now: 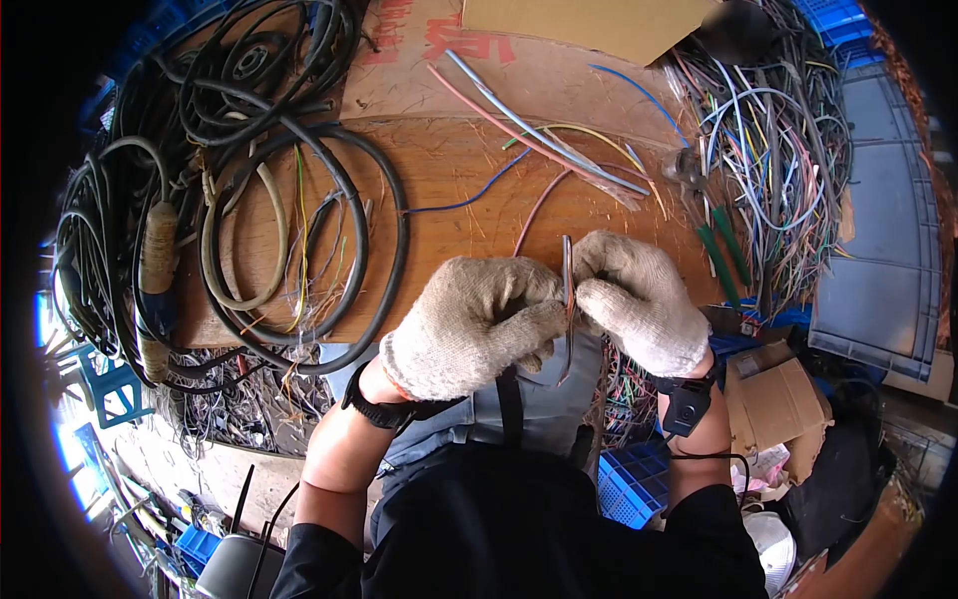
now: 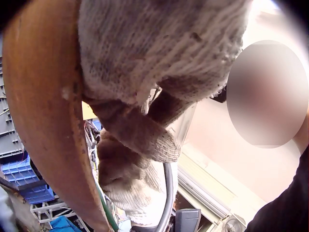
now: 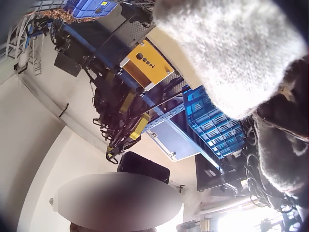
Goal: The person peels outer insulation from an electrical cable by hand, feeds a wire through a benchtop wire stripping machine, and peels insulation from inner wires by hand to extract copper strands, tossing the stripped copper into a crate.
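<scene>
Both hands wear off-white knitted gloves and meet above the near edge of the wooden table. The left hand [image 1: 479, 324] pinches a short dark cable [image 1: 569, 299] between thumb and fingers. From the other side the right hand [image 1: 639, 299] has its thumb and fingertips on the same cable, which stands roughly lengthwise between the hands. In the left wrist view, the left hand [image 2: 159, 63] has curled fingers, and a grey cable [image 2: 169, 193] hangs below them. The right wrist view shows the right hand [image 3: 236, 53] large and partly out of frame; its fingertips are hard to make out.
Thick black cable coils [image 1: 399, 230] lie on the left of the table [image 1: 459, 150]. Pink and grey-blue wires [image 1: 529, 130] lie beyond the hands. Green-handled pliers [image 1: 723, 245] and a heap of thin wires [image 1: 768, 150] are on the right. A cardboard box [image 1: 778, 399] stands below right.
</scene>
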Action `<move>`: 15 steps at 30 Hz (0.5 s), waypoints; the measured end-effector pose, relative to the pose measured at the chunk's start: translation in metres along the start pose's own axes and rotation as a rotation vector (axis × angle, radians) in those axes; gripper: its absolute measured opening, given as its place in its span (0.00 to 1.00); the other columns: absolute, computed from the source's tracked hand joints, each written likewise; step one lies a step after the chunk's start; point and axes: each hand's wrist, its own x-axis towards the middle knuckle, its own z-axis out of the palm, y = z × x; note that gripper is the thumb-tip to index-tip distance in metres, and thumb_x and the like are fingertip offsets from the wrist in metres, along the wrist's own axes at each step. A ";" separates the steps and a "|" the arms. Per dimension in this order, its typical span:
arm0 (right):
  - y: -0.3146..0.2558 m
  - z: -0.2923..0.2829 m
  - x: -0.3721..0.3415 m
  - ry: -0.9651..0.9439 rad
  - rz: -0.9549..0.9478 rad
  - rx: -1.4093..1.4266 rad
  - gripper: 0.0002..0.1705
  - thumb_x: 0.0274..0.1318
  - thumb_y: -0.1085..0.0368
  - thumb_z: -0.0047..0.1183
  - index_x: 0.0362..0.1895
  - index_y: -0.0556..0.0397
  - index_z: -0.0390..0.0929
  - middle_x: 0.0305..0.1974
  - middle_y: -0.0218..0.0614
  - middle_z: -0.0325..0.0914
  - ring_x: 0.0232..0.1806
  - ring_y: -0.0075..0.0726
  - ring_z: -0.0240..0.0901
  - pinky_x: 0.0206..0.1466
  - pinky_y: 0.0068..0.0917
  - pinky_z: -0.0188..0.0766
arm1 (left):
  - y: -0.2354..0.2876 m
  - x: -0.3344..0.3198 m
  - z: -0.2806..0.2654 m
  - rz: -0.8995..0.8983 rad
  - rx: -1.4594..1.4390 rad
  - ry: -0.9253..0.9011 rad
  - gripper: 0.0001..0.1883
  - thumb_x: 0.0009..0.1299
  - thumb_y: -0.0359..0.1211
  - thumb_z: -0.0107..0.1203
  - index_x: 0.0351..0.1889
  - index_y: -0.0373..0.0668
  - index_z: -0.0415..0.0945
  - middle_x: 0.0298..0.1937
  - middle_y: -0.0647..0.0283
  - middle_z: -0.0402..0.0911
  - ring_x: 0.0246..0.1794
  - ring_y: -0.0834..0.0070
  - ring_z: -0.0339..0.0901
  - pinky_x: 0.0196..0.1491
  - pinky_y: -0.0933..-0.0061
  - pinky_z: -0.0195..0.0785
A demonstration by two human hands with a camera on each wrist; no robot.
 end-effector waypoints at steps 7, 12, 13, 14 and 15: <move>0.000 0.005 -0.003 0.030 -0.057 0.021 0.05 0.65 0.68 0.53 0.42 0.54 0.78 0.30 0.20 0.72 0.31 0.12 0.63 0.34 0.16 0.65 | 0.000 0.002 0.002 0.024 -0.029 -0.011 0.10 0.78 0.31 0.55 0.41 0.30 0.79 0.30 0.59 0.85 0.29 0.78 0.83 0.34 0.79 0.77; -0.006 0.012 -0.005 0.218 -0.175 -0.240 0.04 0.61 0.72 0.59 0.40 0.55 0.79 0.31 0.24 0.77 0.32 0.13 0.70 0.35 0.18 0.69 | 0.002 0.003 0.007 0.048 0.035 0.078 0.10 0.77 0.32 0.57 0.38 0.31 0.80 0.30 0.60 0.85 0.28 0.80 0.82 0.31 0.80 0.74; -0.007 0.012 -0.006 0.218 -0.175 -0.240 0.04 0.61 0.72 0.59 0.40 0.55 0.79 0.31 0.24 0.77 0.32 0.13 0.70 0.35 0.18 0.69 | 0.003 0.002 0.007 0.048 0.035 0.079 0.10 0.77 0.32 0.57 0.38 0.31 0.80 0.30 0.60 0.85 0.28 0.80 0.82 0.31 0.80 0.74; -0.010 0.012 -0.006 0.221 -0.135 -0.251 0.04 0.60 0.72 0.61 0.39 0.55 0.80 0.32 0.26 0.78 0.32 0.14 0.72 0.35 0.18 0.70 | 0.004 0.002 0.007 0.061 0.055 0.086 0.11 0.77 0.32 0.58 0.37 0.31 0.79 0.29 0.60 0.84 0.28 0.80 0.81 0.31 0.80 0.74; -0.011 0.013 -0.007 0.223 -0.093 -0.263 0.05 0.58 0.72 0.63 0.38 0.55 0.81 0.32 0.28 0.80 0.33 0.15 0.74 0.35 0.19 0.71 | 0.005 0.002 0.008 0.073 0.074 0.094 0.11 0.76 0.32 0.58 0.37 0.31 0.79 0.28 0.61 0.84 0.28 0.81 0.81 0.31 0.80 0.73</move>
